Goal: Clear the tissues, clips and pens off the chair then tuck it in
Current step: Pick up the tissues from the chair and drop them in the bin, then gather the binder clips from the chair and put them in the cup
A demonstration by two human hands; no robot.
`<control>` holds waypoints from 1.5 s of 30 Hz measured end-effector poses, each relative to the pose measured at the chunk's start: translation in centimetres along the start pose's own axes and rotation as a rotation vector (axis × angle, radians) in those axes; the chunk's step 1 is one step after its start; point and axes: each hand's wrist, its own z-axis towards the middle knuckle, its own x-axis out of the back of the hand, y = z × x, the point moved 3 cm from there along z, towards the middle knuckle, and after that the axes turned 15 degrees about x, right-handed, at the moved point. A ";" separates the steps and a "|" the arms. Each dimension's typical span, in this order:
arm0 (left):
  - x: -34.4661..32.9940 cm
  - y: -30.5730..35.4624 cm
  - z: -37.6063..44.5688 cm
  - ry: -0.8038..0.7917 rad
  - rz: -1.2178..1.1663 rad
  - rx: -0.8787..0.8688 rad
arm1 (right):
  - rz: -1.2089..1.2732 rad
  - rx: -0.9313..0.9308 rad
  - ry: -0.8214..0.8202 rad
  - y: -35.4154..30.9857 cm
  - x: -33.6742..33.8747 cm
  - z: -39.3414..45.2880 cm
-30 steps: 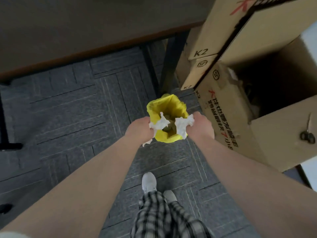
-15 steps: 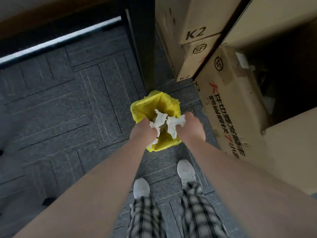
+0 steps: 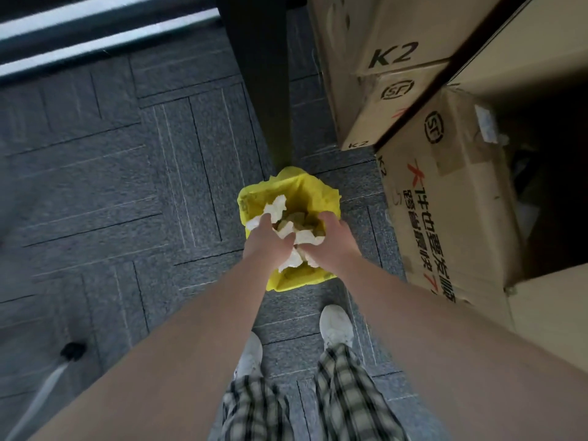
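Observation:
Both my hands are low over a small bin lined with a yellow bag (image 3: 288, 189) on the carpet. My left hand (image 3: 265, 238) grips crumpled white tissues (image 3: 275, 208) that stick out past its fingers over the bin's mouth. My right hand (image 3: 331, 240) is closed on another wad of white tissue (image 3: 307, 238). More tissue hangs between the two wrists. Crumpled scraps lie inside the bin. The chair, clips and pens are out of view.
A dark desk leg (image 3: 254, 74) stands just behind the bin. Stacked cardboard boxes (image 3: 391, 90) and an open carton (image 3: 451, 202) crowd the right side. A chair-base caster (image 3: 72, 350) shows at lower left. My white shoes (image 3: 335, 324) stand on the grey carpet tiles.
I have leaned in and my hands have gone down closer to the bin's mouth, still holding the tissues. My feet have come together in front of the bin.

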 end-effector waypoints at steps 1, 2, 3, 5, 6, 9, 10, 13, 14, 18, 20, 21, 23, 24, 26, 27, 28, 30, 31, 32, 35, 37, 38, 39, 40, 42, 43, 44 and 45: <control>0.1 0.0 -0.2 -0.016 -0.019 0.003 | -0.005 0.006 -0.007 0.0 0.1 0.0; 0.2 0.0 -0.2 -0.027 -0.023 -0.001 | -0.008 0.009 -0.013 0.0 0.3 -0.1; 0.2 0.1 -0.4 -0.031 -0.015 -0.017 | -0.013 0.013 -0.018 0.0 0.5 -0.2; 0.3 0.1 -0.8 -0.031 0.022 -0.044 | -0.036 0.017 -0.039 0.0 0.9 -0.5; 0.5 0.1 -1.1 -0.027 0.045 -0.057 | -0.052 0.019 -0.052 0.0 1.1 -0.7; 0.7 -0.2 -1.8 -0.030 0.098 -0.068 | -0.111 0.035 -0.081 -0.5 1.8 -1.6; 0.9 -0.3 -2.2 -0.034 0.102 -0.073 | -0.129 0.041 -0.090 -0.7 2.0 -1.9; 2.1 -0.7 -3.8 -0.033 0.123 -0.096 | -0.189 0.071 -0.127 -1.8 2.8 -3.2; 2.6 -1.1 -4.2 -0.032 0.130 -0.108 | -0.209 0.089 -0.139 -2.3 3.0 -3.7; 5.1 -3.4 -6.3 -0.043 0.139 -0.136 | -0.281 0.138 -0.185 -5.2 3.7 -6.0; 6.8 -4.7 -7.9 -0.028 0.101 -0.161 | -0.333 0.168 -0.210 -7.1 3.7 -6.9; 7.7 -5.4 -8.8 -0.018 0.091 -0.172 | -0.359 0.186 -0.220 -8.1 3.7 -7.4; 9.3 -7.5 -10.2 -0.004 0.056 -0.153 | -0.411 0.231 -0.242 -10.5 3.4 -8.2; 10.1 -8.9 -10.5 0.009 0.031 -0.131 | -0.445 0.257 -0.256 -11.8 3.1 -8.7; 11.7 -11.7 -11.1 0.033 -0.014 -0.102 | -0.511 0.305 -0.281 -14.3 2.0 -9.4; 12.6 -13.3 -11.4 0.046 -0.035 -0.090 | -0.544 0.329 -0.292 -15.6 1.2 -9.8; 13.5 -15.0 -11.8 0.052 -0.055 -0.073 | -0.578 0.353 -0.303 -17.0 0.2 -10.1; 15.1 -18.6 -12.2 0.077 -0.087 -0.056 | -0.641 0.397 -0.331 -19.8 -2.1 -11.0; 15.9 -20.5 -12.5 0.093 -0.097 -0.039 | -0.672 0.425 -0.347 -21.2 -3.5 -11.5; 16.7 -22.5 -12.6 0.108 -0.107 -0.019 | -0.703 0.453 -0.365 -22.7 -5.0 -12.0; 18.8 -29.2 -13.0 0.150 -0.160 0.038 | -0.778 0.539 -0.407 -27.4 -10.0 -13.9; 20.1 -34.2 -13.4 0.185 -0.219 0.064 | -0.825 0.597 -0.437 -30.5 -13.8 -15.6; 20.7 -36.8 -13.6 0.197 -0.248 0.081 | -0.846 0.629 -0.455 -32.1 -15.8 -16.6; 21.3 -39.4 -13.8 0.209 -0.273 0.098 | -0.867 0.665 -0.475 -33.7 -17.8 -17.7; 21.8 -42.1 -14.0 0.216 -0.294 0.119 | -0.890 0.705 -0.495 -35.3 -19.9 -18.7; 22.6 -47.5 -14.3 0.231 -0.333 0.165 | -0.940 0.780 -0.518 -38.5 -24.3 -20.8; 23.0 -50.2 -14.5 0.236 -0.350 0.187 | -0.962 0.806 -0.527 -40.1 -26.5 -21.9; 23.4 -52.8 -14.8 0.242 -0.364 0.203 | -0.977 0.824 -0.538 -41.7 -28.8 -23.1; 23.8 -55.4 -15.0 0.248 -0.376 0.217 | -0.984 0.838 -0.550 -43.3 -31.1 -24.3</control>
